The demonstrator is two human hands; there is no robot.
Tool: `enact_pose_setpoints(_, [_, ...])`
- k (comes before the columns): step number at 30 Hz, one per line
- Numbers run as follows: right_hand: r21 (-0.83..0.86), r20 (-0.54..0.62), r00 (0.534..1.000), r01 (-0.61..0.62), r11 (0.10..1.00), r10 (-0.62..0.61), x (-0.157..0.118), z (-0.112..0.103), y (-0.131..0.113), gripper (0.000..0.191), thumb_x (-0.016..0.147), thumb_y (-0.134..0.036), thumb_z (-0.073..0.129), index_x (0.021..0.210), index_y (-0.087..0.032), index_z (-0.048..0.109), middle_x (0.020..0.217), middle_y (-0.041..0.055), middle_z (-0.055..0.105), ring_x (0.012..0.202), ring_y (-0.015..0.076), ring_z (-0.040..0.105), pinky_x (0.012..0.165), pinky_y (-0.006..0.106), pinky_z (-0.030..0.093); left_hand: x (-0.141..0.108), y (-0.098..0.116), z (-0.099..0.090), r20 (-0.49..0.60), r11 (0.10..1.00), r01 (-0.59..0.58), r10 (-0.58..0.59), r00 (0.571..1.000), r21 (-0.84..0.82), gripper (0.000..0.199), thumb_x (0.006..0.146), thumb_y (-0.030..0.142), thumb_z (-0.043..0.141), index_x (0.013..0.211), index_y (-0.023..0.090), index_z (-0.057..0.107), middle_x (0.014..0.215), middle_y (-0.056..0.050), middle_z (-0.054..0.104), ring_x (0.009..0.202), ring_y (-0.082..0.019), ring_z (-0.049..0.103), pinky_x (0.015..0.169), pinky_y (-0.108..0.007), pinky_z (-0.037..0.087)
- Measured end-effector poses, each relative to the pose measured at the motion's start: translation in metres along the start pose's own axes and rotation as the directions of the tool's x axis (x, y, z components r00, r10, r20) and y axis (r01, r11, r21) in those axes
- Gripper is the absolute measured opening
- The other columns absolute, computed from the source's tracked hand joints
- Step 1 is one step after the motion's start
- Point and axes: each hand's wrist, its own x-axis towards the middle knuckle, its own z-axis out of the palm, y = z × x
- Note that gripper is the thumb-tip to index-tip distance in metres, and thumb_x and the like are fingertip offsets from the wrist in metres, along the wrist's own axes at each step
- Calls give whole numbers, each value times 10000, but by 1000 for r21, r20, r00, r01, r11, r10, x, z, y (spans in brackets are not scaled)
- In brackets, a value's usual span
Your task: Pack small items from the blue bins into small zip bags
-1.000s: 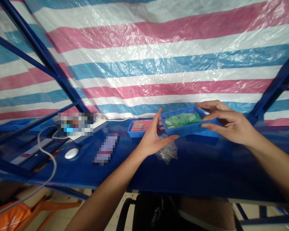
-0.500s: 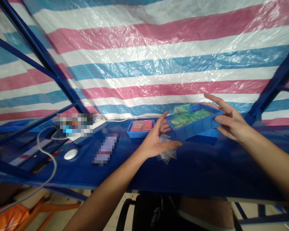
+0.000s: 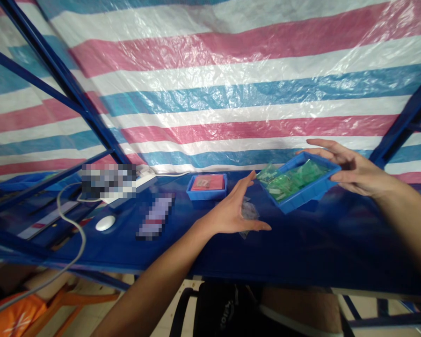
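While the right hand (image 3: 363,175) has its fingers clamped on the tilted blue box (image 3: 294,202) | left hand (image 3: 226,216): near box, fingers apart | green bags (image 3: 284,185): in box, some poking out

No text, number or brand is legible with certainty. Black garment (image 3: 214,304), 6 o'clock: carries pale lettering (image 3: 226,312), small, rotated and blurred; characters cannot be confirmed. Orange garment (image 3: 12,316), 8 o'clock: bears a white mark (image 3: 21,323) of crossing strokes; meaning not identifiable. Phone-shaped object (image 3: 156,216), 8 o'clock, nearer the centre: face pixelated, content unreadable.
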Motion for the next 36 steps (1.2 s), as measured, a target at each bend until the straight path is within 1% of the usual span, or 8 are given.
enact_pose_setpoints(3, [116, 167, 980, -124, 986, 103, -1, -8, 7, 845, 719, -360, 963, 1496, -393, 631, 1609, 146, 579, 1376, 367, 655, 833, 336, 663, -1, 0, 1, 32, 999, 6, -8, 999, 51, 1267, 738, 537, 942, 1727, 359, 169, 1752, -152, 302, 1595, -390, 380, 1310, -584, 351])
enact_pose_setpoints(5, [91, 196, 974, -134, 987, 115, -2, -8, 7, 854, 708, -335, 973, 1492, -375, 634, 1595, 140, 594, 1458, 382, 577, 872, 348, 660, -1, 0, 2, 54, 998, -1, -3, 999, 68, 1230, 744, 543, 936, 1721, 333, 217, 1723, -165, 359, 1577, -389, 409, 1312, -585, 343])
enact_pose_setpoints(13, [21, 312, 945, -116, 993, 104, -1, 4, 5, 852, 747, -334, 967, 1518, -379, 607, 1624, 126, 566, 1496, 365, 539, 1142, 423, 538, -2, -3, 3, 99, 993, 3, -15, 995, 121, 1113, 783, 588, 893, 1688, 281, 324, 1664, -169, 424, 1558, -359, 439, 1305, -535, 367])
enact_pose_setpoints(17, [12, 292, 951, -114, 993, 106, -1, 9, 4, 835, 760, -348, 963, 1515, -372, 606, 1612, 123, 579, 1515, 350, 517, 1182, 428, 496, -2, -3, 3, 103, 991, 9, -23, 994, 132, 1135, 782, 610, 883, 1699, 293, 293, 1717, -158, 348, 1590, -356, 396, 1316, -518, 357])
enact_pose_setpoints(21, [40, 205, 977, -70, 997, 60, 0, 19, 1, 833, 790, -335, 943, 1532, -404, 570, 1615, 102, 569, 1483, 326, 552, 1107, 389, 554, -3, -4, 4, 134, 989, 36, -55, 990, 142, 1135, 786, 608, 883, 1701, 301, 284, 1678, -167, 427, 1542, -371, 467, 1283, -551, 391])
enact_pose_setpoints(27, [14, 165, 986, 26, 1000, -28, 0, 45, 1, 958, 819, -353, 918, 1625, -435, 407, 1668, 94, 469, 1370, 285, 627, 1045, 348, 585, -2, 1, 3, 148, 986, -4, -21, 989, 167, 1123, 785, 607, 881, 1695, 286, 307, 1670, -161, 415, 1543, -365, 466, 1289, -504, 403])
enact_pose_setpoints(32, [-73, 60, 991, 125, 989, -121, -4, 75, 4, 979, 827, -388, 904, 1638, -445, 359, 1622, 82, 508, 1347, 288, 630, 1150, 443, 535, 0, 1, 3, 185, 977, -33, -6, 983, 209, 1048, 809, 598, 863, 1676, 330, 338, 1686, -141, 393, 1533, -373, 479, 1290, -530, 396])
enact_pose_setpoints(36, [-85, 15, 988, 156, 984, -156, -9, 96, 4, 1007, 871, -426, 857, 1670, -478, 245, 1619, 68, 502, 1418, 321, 595, 1174, 546, 515, -1, -2, 5, 137, 977, -35, 6, 991, 212, 1074, 796, 629, 860, 1673, 305, 334, 1724, -159, 315, 1566, -379, 433, 1287, -523, 411])
